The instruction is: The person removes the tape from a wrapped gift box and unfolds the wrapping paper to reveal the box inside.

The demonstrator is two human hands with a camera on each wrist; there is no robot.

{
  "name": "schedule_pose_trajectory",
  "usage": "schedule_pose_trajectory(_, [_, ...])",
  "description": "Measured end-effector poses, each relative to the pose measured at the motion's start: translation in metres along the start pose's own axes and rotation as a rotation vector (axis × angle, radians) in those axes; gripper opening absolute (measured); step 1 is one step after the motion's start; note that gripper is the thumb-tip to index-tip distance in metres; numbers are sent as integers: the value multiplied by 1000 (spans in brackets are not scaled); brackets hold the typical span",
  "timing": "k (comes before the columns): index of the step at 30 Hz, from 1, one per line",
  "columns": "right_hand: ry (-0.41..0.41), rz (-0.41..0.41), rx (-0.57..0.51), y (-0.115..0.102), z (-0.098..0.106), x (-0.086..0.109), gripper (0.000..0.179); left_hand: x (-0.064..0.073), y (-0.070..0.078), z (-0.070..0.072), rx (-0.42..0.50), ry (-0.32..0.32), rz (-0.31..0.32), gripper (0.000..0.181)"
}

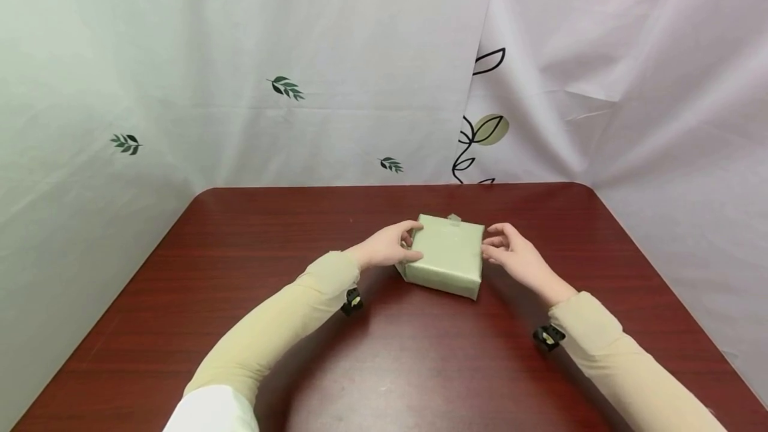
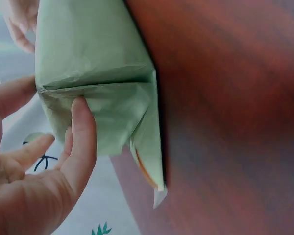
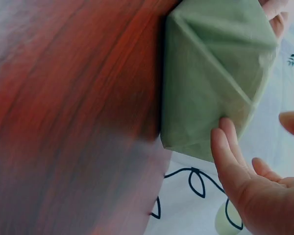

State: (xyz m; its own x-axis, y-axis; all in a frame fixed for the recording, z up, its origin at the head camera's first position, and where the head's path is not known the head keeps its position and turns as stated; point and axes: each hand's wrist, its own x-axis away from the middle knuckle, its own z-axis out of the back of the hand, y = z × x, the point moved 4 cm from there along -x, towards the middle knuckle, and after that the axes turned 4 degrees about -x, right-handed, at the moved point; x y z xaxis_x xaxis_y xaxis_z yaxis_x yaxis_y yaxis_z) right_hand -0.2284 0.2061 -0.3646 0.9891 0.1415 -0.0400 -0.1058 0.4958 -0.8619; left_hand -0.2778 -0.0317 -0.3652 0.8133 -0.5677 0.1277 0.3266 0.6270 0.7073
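Observation:
A box wrapped in pale green paper (image 1: 447, 249) lies on the dark red wooden table. At its left end is my left hand (image 1: 387, 245); the thumb meets the top edge and a fairly straight fingertip presses the folded end paper (image 2: 108, 117). A lower paper flap (image 2: 149, 142) sticks out loose there, with a clear piece of tape (image 2: 159, 197) at its tip. On the right end the paper is folded into creased triangles (image 3: 215, 73). My right hand (image 1: 516, 255) touches that end with extended fingertips, its thumb held apart from the box.
The table (image 1: 240, 232) has rounded far corners. A white curtain (image 1: 360, 52) with leaf prints hangs behind and along both sides. Another small clear tab (image 1: 454, 219) stands up at the box's far edge. Black wrist cameras (image 1: 353, 301) hang below both sleeves.

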Motion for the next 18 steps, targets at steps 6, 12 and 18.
schedule_pose_trajectory(6, [10, 19, 53, -1, -3, -8, 48, 6, 0, -9, 234, 27, 52, 66])
schedule_pose_trajectory(12, [27, 62, 148, -3, -7, -14, 37, 7, -4, -13, 321, 46, 99, 68])
schedule_pose_trajectory(18, [85, 122, 249, -7, -9, -17, 25, 6, -9, -15, 413, 43, 106, 67])
